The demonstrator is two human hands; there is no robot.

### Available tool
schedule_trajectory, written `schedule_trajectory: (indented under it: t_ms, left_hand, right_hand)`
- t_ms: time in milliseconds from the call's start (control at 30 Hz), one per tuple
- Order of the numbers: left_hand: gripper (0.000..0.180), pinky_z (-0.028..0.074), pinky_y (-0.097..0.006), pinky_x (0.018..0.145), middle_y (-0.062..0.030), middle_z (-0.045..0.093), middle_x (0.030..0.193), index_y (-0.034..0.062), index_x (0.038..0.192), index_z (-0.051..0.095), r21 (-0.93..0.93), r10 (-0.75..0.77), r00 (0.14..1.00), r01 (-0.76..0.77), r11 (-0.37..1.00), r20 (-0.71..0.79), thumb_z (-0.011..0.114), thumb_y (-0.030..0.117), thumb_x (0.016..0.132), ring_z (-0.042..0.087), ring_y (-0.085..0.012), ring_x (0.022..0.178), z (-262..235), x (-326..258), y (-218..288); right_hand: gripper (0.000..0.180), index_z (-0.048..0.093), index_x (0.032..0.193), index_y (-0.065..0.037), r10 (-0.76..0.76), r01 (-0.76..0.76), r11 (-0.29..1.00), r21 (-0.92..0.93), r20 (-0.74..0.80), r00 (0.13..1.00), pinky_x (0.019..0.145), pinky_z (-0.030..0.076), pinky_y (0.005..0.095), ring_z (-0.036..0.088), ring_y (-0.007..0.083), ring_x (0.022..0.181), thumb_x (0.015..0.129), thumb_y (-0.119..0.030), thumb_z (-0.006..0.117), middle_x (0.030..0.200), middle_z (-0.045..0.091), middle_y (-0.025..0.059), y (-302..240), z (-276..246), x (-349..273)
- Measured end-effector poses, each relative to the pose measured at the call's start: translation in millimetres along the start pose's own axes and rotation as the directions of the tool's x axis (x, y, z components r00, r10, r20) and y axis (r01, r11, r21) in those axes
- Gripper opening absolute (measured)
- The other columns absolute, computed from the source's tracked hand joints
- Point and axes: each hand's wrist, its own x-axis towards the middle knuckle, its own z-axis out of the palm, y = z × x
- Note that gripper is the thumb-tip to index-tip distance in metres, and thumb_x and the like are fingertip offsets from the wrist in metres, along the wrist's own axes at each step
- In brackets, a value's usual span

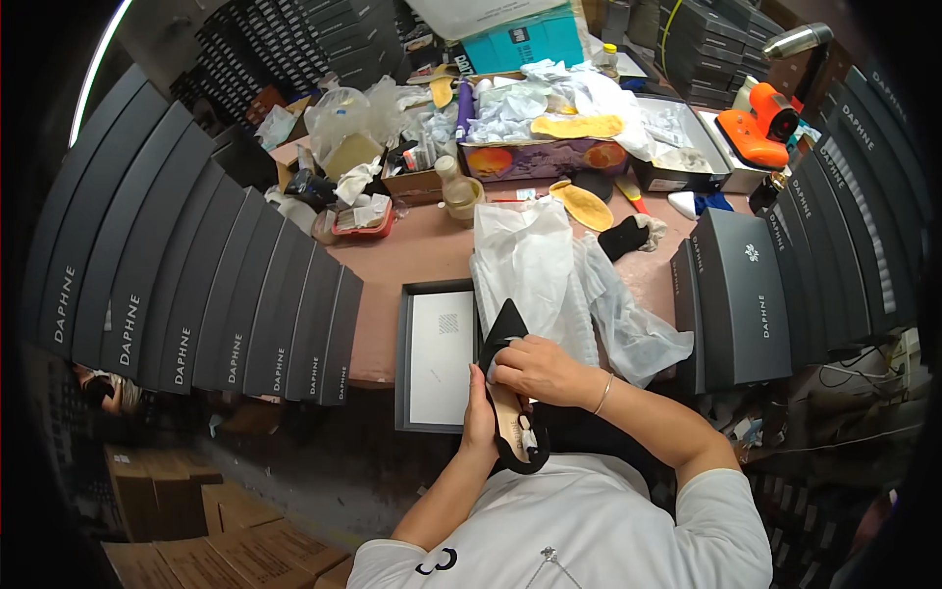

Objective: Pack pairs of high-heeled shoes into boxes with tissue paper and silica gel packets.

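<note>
A black pointed-toe shoe is held in front of my body, toe pointing away and beige insole facing up. My left hand is closed around its left side. At the shoe's opening my right hand has its fingers bent and pressed together. A little whitish material shows by those fingertips; what they grip is mostly hidden. Just left of the shoe lies an open dark grey shoebox with a white sheet inside. White wrapping paper spreads on the table beyond the shoe.
Upright grey shoeboxes stand in rows on the left and right. A purple carton piled with crumpled paper sits at the back. Nearby are a glass bottle, yellow insoles, a black cloth and an orange device.
</note>
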Motion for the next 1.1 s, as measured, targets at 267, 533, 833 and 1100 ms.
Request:
schedule_trajectory:
  t_ms: [267, 533, 833, 1100]
  left_hand:
    - [0.064, 0.049, -0.03, 0.057, -0.0078, 0.057, 0.073, 0.007, 0.094, 0.054, 0.0, 0.005, 0.998, -0.005, 1.0, -0.067, 0.017, 0.059, 0.098, 0.058, -0.0176, 0.063, -10.4, 6.8, 2.3]
    - [0.071, 0.05, -0.029, 0.056, -0.0073, 0.059, 0.069, 0.0056, 0.099, 0.06, -0.13, 0.003, 0.959, -0.042, 0.991, -0.284, 0.026, 0.068, 0.092, 0.059, -0.0178, 0.059, -28.6, 11.7, 36.1]
    - [0.062, 0.048, -0.028, 0.053, -0.0084, 0.055, 0.077, 0.0049, 0.106, 0.055, -0.271, -0.015, 0.97, -0.054, 0.961, -0.244, 0.028, 0.06, 0.096, 0.053, -0.0179, 0.058, 6.4, 8.7, 18.3]
    - [0.064, 0.049, -0.03, 0.053, -0.0092, 0.056, 0.069, 0.0074, 0.099, 0.055, -0.218, 0.003, 0.946, -0.078, 0.973, -0.323, 0.028, 0.066, 0.093, 0.055, -0.0207, 0.057, -19.3, 14.3, 27.4]
  right_hand:
    - [0.027, 0.057, 0.105, -0.013, 0.031, -0.03, 1.0, 0.005, -0.123, 0.992, 0.07, 0.044, 0.0309, 0.055, 0.0216, 0.081, 0.078, -0.015, 0.057, 0.091, 0.056, 0.0029, -4.3, 4.7, 16.0]
    - [0.035, 0.058, 0.099, -0.005, 0.398, -0.256, 0.885, 0.388, -0.346, 0.85, 0.07, 0.048, 0.0354, 0.059, 0.0274, 0.079, 0.069, 0.003, 0.072, 0.082, 0.058, 0.0083, 7.0, -15.5, -3.9]
    - [0.022, 0.057, 0.086, -0.009, 0.193, -0.233, 0.968, -0.097, -0.31, 0.931, 0.065, 0.041, 0.0323, 0.054, 0.0201, 0.071, 0.068, -0.014, 0.069, 0.075, 0.054, 0.0036, 18.6, 26.0, 22.1]
    - [0.026, 0.057, 0.085, -0.009, 0.523, -0.583, 0.801, -0.134, -0.318, 0.791, 0.062, 0.042, 0.0374, 0.057, 0.0272, 0.07, 0.064, -0.007, 0.072, 0.073, 0.055, 0.0067, 53.5, 17.0, -14.3]
